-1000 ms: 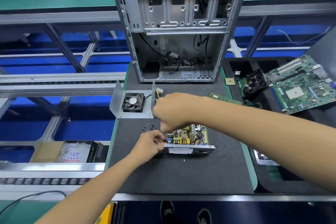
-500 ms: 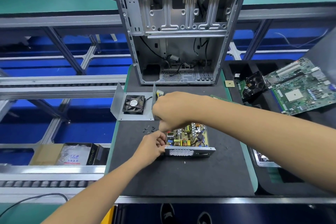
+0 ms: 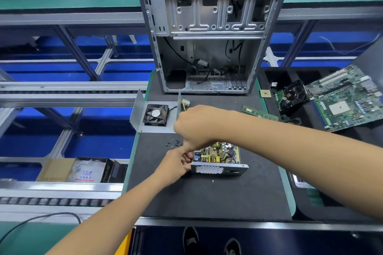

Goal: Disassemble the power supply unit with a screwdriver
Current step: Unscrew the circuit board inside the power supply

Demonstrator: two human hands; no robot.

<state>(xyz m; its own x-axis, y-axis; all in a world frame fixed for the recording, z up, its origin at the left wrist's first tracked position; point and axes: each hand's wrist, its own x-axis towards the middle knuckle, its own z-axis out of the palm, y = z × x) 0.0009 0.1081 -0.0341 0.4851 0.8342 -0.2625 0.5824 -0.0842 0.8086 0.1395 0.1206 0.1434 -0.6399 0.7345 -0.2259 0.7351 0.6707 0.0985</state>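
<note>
Setting: black mat [image 3: 207,196] on a counter with a green edge, blue framing and grey conveyor rails to the left and far side.
Power supply unit [image 3: 217,159]: sits near the middle of the mat with its cover off, circuit board showing, perforated grey wall facing the near side.
Left hand [image 3: 174,164]: at the unit's left end, fingers curled against its left wall, gripping it.
Right hand [image 3: 196,126]: clenched into a fist above the unit's far-left corner, knuckles toward the left; whatever it holds is hidden inside the fist, so I cannot tell if a screwdriver is there.
Screws [image 3: 173,143]: small dark ones lie loose on the mat, just left of the right hand.
Cover with fan [image 3: 156,115]: bent grey metal sheet with a black fan on it, at the mat's far-left edge; a white connector [image 3: 185,102] with yellow wires sticks up just right of it.
Computer case [image 3: 209,33]: open, standing at the far end of the mat.
Memory stick [image 3: 259,113]: green, lying on the mat right of the right forearm.
Motherboard [image 3: 346,97]: in a black tray on the far right, beside a black cooler fan [image 3: 292,94].
Box [image 3: 83,170]: open, with a plastic bag, near left below the counter edge.
</note>
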